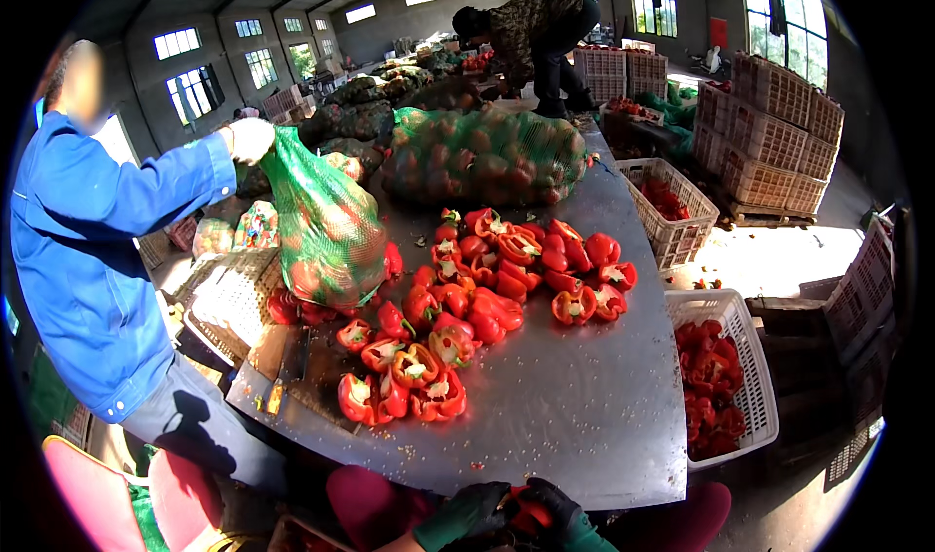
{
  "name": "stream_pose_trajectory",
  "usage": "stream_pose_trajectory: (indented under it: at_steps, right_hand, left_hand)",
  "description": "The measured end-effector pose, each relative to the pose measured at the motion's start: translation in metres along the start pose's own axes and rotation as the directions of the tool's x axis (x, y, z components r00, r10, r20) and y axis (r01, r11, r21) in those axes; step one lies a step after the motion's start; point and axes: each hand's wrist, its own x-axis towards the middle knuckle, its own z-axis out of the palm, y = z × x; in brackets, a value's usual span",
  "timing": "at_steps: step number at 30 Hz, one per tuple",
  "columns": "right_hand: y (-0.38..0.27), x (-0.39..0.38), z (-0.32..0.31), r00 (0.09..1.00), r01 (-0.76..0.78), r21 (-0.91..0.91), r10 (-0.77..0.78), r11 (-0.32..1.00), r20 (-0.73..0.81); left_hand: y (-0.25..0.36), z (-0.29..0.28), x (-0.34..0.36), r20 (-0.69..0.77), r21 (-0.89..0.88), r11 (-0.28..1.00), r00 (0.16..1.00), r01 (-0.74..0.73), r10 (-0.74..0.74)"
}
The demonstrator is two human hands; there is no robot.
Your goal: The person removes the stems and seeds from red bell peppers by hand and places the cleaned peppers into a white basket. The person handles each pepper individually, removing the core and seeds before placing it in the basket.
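At the near edge of the metal table, my left hand (477,511) and my right hand (551,506), both in dark gloves with green cuffs, close round a red bell pepper (527,516). Dark glove fingers cover much of it, and whether a tool is in either hand cannot be seen. Beyond them, many red bell peppers (495,315) lie heaped on the table (575,406). Several are cut or opened, showing pale cores. Small seeds are scattered over the metal.
A person in a blue jacket (107,250) lifts a green mesh bag (331,226) of peppers at the left. A full mesh bag (487,157) lies across the table's far end. White crates (755,386) of peppers stand at right; another person (545,26) bends over behind.
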Motion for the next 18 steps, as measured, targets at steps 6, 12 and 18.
stream_pose_trajectory:
  at_steps: [6,12,18]
  right_hand:
    - [-0.039,0.009,-0.041,0.954,-0.158,0.101,0.126,0.982,0.273]
    - [-0.057,0.034,-0.069,0.873,-0.483,0.805,0.262,0.344,0.411]
    - [-0.066,0.039,-0.074,0.835,-0.204,0.978,0.528,0.037,0.154]
  left_hand:
    - [0.02,-0.02,-0.017,0.139,0.063,0.998,0.99,0.006,-0.015]
    - [0.015,-0.039,-0.023,0.12,-0.725,0.685,0.992,0.067,0.03]
    - [0.014,-0.028,0.001,-0.201,-0.975,0.012,0.865,-0.221,-0.459]
